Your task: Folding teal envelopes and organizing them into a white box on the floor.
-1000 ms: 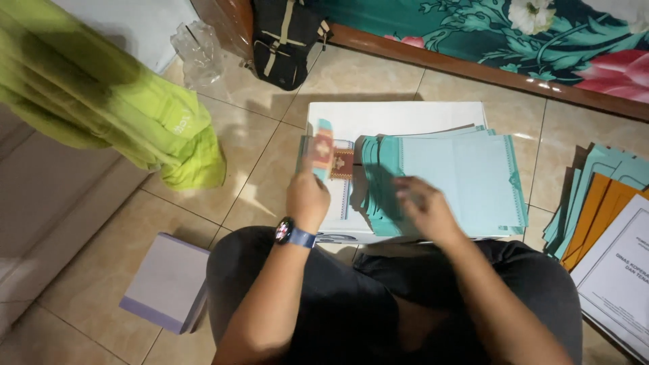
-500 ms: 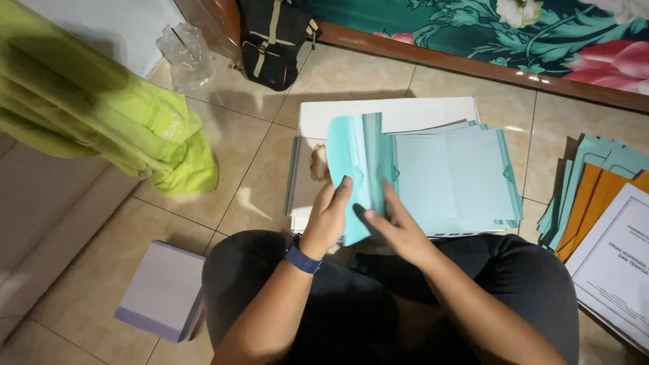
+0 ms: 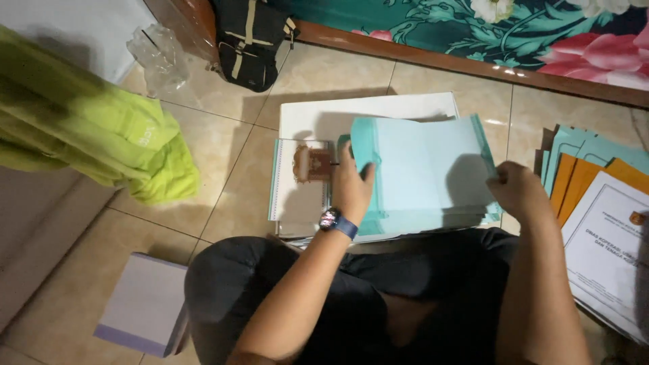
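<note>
Teal folder (image 3: 426, 169), both hands pinching (edges)

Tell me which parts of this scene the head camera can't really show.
- Lower sheets of the teal folder stack: covered by the top teal folder, held by the left hand and right hand.
- Orange folders: mostly under the white printed sheet, which the right edge cuts off.
- Emblem on the white booklet: too small and blurred.
- Black bag: cut off by the top edge.
</note>
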